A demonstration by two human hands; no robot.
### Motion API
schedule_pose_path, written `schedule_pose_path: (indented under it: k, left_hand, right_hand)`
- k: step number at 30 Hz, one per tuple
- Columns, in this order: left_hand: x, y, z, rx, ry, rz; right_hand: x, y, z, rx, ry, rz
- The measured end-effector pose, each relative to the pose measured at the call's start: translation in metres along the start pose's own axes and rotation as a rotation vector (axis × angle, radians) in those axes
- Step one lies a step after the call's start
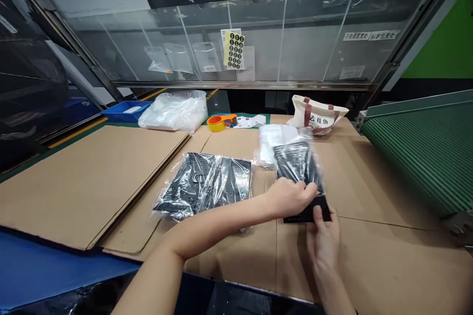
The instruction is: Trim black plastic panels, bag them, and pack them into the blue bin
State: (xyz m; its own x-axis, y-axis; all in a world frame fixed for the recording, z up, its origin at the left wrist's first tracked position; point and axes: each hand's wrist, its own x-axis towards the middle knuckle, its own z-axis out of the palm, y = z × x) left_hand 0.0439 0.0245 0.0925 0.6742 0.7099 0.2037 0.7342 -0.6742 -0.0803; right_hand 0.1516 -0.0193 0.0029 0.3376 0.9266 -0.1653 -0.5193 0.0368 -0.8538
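A flat black item (305, 214) lies partly inside a clear plastic bag (295, 155), its near end bare. My left hand (291, 198) is closed on the bag's edge, over the black item. Below it, my right hand (324, 231) grips the near right corner of the black item, thumb on top. To the left, black items in clear plastic wrapping (212, 182) rest on the cardboard, under and beyond my left forearm. Behind the held bag sits a stack of clear bags (271, 140).
Cardboard sheets (92, 177) cover the left side. At the back are a blue tray (127, 110), a plastic bundle (175, 110), a tape dispenser (220, 122) and a cloth bag (318, 115). A green ribbed conveyor (424, 147) stands at the right.
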Motion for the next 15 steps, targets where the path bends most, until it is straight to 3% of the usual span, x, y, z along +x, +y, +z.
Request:
schedule_pose_path:
  k: [3, 6, 8, 11, 13, 15]
  left_hand:
    - [-0.004, 0.006, -0.003, 0.024, 0.003, 0.002]
    - [-0.015, 0.013, -0.001, 0.048, 0.021, 0.062]
    - [-0.025, 0.017, 0.001, 0.067, 0.123, 0.077]
    - [-0.041, 0.022, 0.002, 0.031, 0.296, 0.066]
    - [-0.052, 0.022, -0.001, -0.115, 0.310, 0.088]
    - [-0.064, 0.019, -0.005, -0.469, 0.168, 0.095]
  right_hand:
    - [0.002, 0.000, 0.005, -0.066, -0.143, 0.062]
    - [0.004, -0.005, 0.015, 0.102, -0.034, 0.051]
    - [0.002, -0.011, 0.022, 0.228, 0.037, 0.029]
    - [-0.002, -0.017, 0.029, 0.279, 0.033, 0.019]
    - [-0.004, -0.022, 0.029, 0.267, 0.047, 0.003]
    - [-0.004, -0.028, 0.027, 0.266, 0.049, -0.019]
